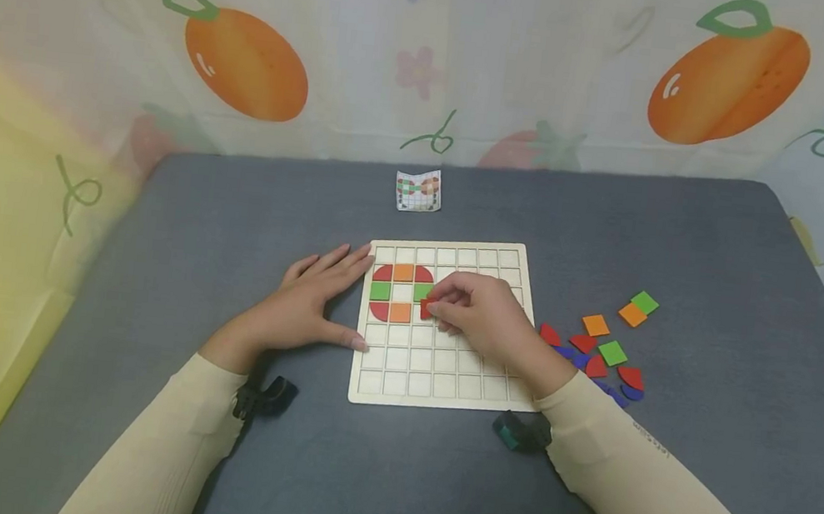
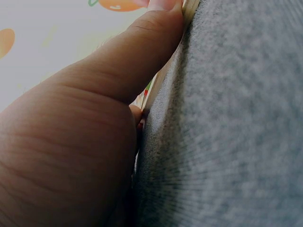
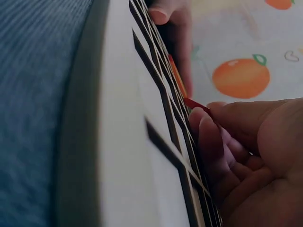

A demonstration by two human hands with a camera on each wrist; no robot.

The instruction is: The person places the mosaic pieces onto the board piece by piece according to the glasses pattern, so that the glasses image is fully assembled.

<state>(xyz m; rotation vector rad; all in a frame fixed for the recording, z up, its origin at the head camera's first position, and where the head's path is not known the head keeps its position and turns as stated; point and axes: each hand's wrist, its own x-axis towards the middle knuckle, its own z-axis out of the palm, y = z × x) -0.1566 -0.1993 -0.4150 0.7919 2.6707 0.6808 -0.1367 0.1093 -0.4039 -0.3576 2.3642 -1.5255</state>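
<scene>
A wooden grid board point(image 1: 370, 397) lies on the grey table. Red, orange and green tiles fill several cells at its upper left, around a bare cell. My right hand point(image 1: 485, 315) pinches a red tile point(image 1: 425, 309) between thumb and fingers, just below a green tile point(image 1: 422, 291) in the third column. In the right wrist view that red tile point(image 3: 196, 104) is tilted against the grid, its outline partly covered by the fingertips. With fingers spread, my left hand point(image 1: 304, 308) touches the board's left edge; its thumb lies at the lower edge of that side.
Loose tiles lie right of the board: orange point(image 1: 596, 325), green point(image 1: 612, 353), red point(image 1: 630, 377) and blue ones point(image 1: 632, 392), some overlapping. A small printed pattern card point(image 1: 419, 191) stands behind the board. A fruit-print curtain point(image 1: 358, 50) hangs beyond the table's far edge.
</scene>
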